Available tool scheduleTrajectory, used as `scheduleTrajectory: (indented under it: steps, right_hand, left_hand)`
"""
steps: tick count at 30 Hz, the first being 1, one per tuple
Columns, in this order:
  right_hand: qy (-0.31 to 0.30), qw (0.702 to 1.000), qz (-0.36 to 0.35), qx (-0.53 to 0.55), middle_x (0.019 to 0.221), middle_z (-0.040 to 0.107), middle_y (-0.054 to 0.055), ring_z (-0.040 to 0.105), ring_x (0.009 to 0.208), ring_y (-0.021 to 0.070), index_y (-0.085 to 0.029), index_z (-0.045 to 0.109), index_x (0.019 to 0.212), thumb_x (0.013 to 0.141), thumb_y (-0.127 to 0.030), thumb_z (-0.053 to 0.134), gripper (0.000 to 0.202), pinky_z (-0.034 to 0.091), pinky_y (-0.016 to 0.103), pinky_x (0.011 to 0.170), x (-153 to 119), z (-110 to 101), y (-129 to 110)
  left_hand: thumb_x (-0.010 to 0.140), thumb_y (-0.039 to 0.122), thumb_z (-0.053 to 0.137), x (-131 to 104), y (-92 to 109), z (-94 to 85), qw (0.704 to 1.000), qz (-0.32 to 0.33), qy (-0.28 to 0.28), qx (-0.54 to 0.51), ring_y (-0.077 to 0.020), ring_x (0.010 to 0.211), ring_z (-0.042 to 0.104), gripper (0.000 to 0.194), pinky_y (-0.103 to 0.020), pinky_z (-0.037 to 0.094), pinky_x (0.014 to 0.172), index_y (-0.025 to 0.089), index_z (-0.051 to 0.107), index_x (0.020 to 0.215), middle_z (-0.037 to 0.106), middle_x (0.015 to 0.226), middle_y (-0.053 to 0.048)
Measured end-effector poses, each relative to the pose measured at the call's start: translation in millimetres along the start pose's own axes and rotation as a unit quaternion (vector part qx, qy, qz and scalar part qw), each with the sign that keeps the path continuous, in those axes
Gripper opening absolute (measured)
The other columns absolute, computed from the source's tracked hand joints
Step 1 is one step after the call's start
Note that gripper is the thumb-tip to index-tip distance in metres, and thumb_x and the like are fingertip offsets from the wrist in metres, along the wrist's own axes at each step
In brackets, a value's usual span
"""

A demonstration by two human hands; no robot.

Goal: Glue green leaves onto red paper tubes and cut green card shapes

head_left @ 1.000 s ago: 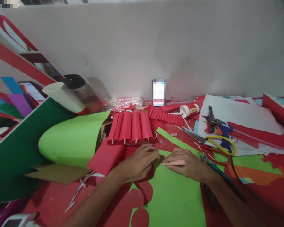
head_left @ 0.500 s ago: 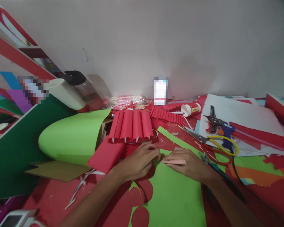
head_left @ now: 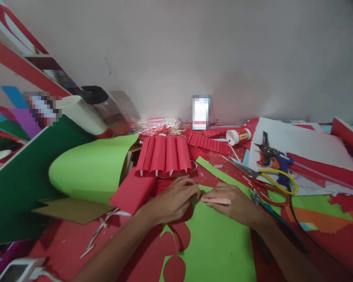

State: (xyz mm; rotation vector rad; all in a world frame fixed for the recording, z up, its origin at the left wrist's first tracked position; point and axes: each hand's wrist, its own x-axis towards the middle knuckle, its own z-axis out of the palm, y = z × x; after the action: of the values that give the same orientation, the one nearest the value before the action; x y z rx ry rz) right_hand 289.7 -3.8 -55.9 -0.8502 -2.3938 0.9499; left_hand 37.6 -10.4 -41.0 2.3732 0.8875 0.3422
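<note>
A bright green paper sheet (head_left: 220,250) lies before me, with rounded cut-outs along its left side. My left hand (head_left: 179,197) rests at the sheet's upper left edge, its fingers curled down and closed on the paper. Close beside it, my right hand (head_left: 230,199) grips a slim pink tool that looks like a craft knife (head_left: 217,201). The tool's narrow end points left toward the left fingertips and is partly hidden there. Just beyond the left hand stands a pleated red paper lantern (head_left: 166,154), next to a flat red paper piece (head_left: 135,192).
Scissors (head_left: 279,182), pliers (head_left: 277,219) and a blue glue gun (head_left: 282,158) lie at the right. A rolled green sheet (head_left: 88,168), a dark green board (head_left: 23,188) and a cup (head_left: 80,117) occupy the left. A phone (head_left: 201,113) leans on the back wall.
The view has shifted very slightly. Both hands stay in nearly the same place on the green paper, with the pink tool still in the right hand.
</note>
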Motion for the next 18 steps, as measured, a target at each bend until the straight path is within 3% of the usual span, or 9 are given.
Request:
scheduleTrajectory:
  steps: [13, 18]
  right_hand:
    - [0.007, 1.000, 0.009, -0.023, 0.110, 0.079, 0.003, 0.073, 0.092, 0.0199, -0.027, 0.074, 0.113, 0.100, -0.032, 0.061, 0.020, 0.052, 0.033, 0.084, -1.2, 4.2, 5.0]
    - [-0.012, 1.000, -0.017, -0.017, 0.109, 0.079, 0.001, 0.071, 0.094, 0.0193, -0.028, 0.076, 0.113, 0.100, -0.030, 0.061, 0.020, 0.052, 0.034, 0.088, -4.0, -4.3, 0.5]
  left_hand:
    - [0.075, -0.004, 0.043, -0.2, -0.8, 0.9, 1.000, 0.002, 0.005, -0.009, -0.0219, 0.114, 0.049, 0.042, -0.037, 0.040, 0.105, 0.023, 0.052, 0.106, 0.060, 0.112, -0.005]
    - [0.074, -0.003, 0.045, -1.3, -1.2, 0.9, 1.000, -0.008, 0.005, -0.002, -0.0221, 0.115, 0.049, 0.041, -0.037, 0.041, 0.103, 0.023, 0.053, 0.106, 0.059, 0.112, -0.005]
